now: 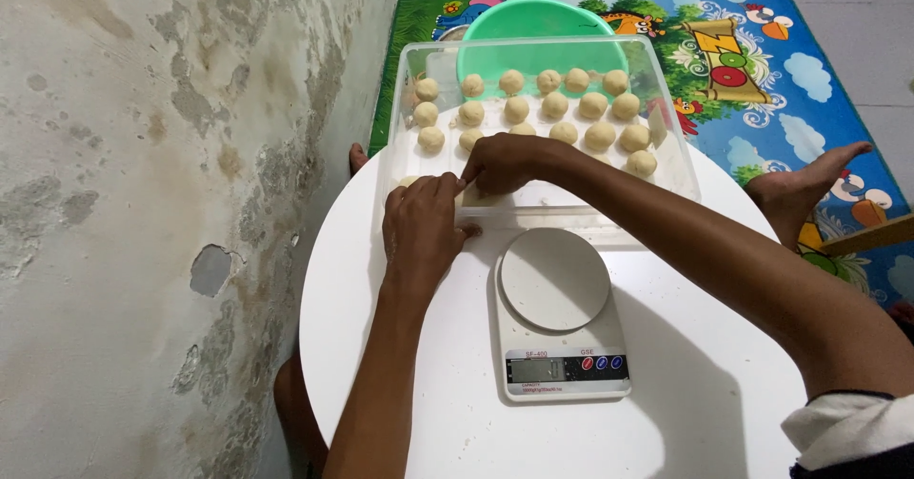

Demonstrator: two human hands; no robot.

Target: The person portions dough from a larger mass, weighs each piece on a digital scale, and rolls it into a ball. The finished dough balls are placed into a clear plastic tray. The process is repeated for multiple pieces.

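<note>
A: Your left hand [421, 231] and right hand [505, 162] meet at the near-left corner of the clear plastic container [678, 160], fingers pinched together on a piece of dough [468, 196] just inside its near wall. How tightly they grip, I cannot tell; the knuckles hide most of it.

B: So how should you handle it?

A: Judging by the rows of dough balls [557, 108] deeper in the container, keep the pinch light and set the piece apart from the nearest ball, so they don't stick.

B: And your arms?

A: Your left forearm comes straight up beside the container's left edge, wrist bent down. Your right reaches across from the container's right, passing above the kitchen scale [562, 322] that sits just in front of it.
</note>
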